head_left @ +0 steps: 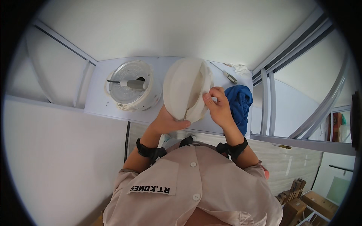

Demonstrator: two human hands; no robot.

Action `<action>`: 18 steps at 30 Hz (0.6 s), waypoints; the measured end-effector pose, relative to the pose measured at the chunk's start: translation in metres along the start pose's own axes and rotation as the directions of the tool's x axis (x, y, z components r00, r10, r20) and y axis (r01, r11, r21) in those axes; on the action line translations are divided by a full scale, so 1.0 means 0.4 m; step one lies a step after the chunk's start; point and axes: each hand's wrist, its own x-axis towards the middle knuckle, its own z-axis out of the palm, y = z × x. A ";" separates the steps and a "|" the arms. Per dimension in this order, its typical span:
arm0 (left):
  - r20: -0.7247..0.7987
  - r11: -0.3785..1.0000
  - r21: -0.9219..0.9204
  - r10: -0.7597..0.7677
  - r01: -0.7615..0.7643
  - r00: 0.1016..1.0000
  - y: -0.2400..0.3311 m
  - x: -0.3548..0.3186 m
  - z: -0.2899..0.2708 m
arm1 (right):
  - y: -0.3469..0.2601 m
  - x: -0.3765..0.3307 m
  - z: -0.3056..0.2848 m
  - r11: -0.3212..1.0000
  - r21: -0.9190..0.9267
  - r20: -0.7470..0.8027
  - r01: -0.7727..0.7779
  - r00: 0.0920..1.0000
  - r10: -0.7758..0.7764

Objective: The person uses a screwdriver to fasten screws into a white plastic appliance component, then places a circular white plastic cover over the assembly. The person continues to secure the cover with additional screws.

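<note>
Above the table I hold a white rounded rice cooker lid (179,84) up on its edge. A dark gap runs between its domed outer shell and a ring-shaped inner part (200,101). My left hand (169,121) grips the lid at its lower edge, thumb across the rim and the other fingers hidden behind it. My right hand (218,107) pinches the right edge of the inner part between thumb and curled fingers. To the left stands the white rice cooker body (149,98), with a grey-handled screwdriver (135,84) lying across its top.
Another screwdriver (229,78) lies at the table's far right, near a crumpled white scrap (240,69). A bunched blue cloth (239,101) sits right of my right hand. Grey metal frames (268,101) border the white table (100,98); cardboard boxes (320,203) stand on the lower right.
</note>
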 end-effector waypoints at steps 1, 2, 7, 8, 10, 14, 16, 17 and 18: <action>-0.014 1.000 0.006 0.007 -0.007 1.000 0.000 -0.001 -0.003 | -0.002 0.003 -0.010 0.997 -0.042 0.063 -0.065 0.996 0.067; -0.028 1.000 0.011 0.014 -0.014 1.000 -0.001 -0.002 -0.007 | -0.007 0.005 -0.026 0.988 -0.088 0.123 -0.126 0.983 0.136; -0.046 1.000 0.001 -0.015 0.015 0.999 -0.018 -0.029 -0.065 | -0.048 0.001 -0.051 0.956 -0.294 -0.002 0.006 1.000 -0.007; -0.040 1.000 0.014 -0.023 0.023 0.999 -0.031 -0.036 -0.079 | -0.066 -0.004 -0.048 0.889 -0.452 -0.037 0.080 0.993 -0.109; 0.006 0.999 -0.007 -0.031 0.031 0.999 -0.029 -0.039 -0.093 | -0.067 -0.005 -0.054 0.823 -0.538 -0.003 0.185 0.975 -0.222; 0.107 0.997 -0.065 -0.025 0.032 0.994 -0.016 -0.051 -0.114 | -0.037 -0.006 -0.087 0.998 0.017 0.161 0.066 0.985 -0.068; 0.095 0.998 -0.064 0.004 0.002 0.996 -0.015 -0.062 -0.123 | -0.022 -0.008 -0.107 0.948 0.297 0.212 -0.111 0.976 0.048; 0.071 0.997 -0.067 0.030 -0.025 0.997 -0.019 -0.065 -0.127 | 0.003 -0.008 -0.128 0.915 0.368 0.209 -0.162 0.974 0.088; 0.047 0.996 -0.071 0.056 -0.053 0.997 -0.027 -0.067 -0.130 | 0.004 -0.007 -0.134 0.875 0.437 0.210 -0.211 0.969 0.128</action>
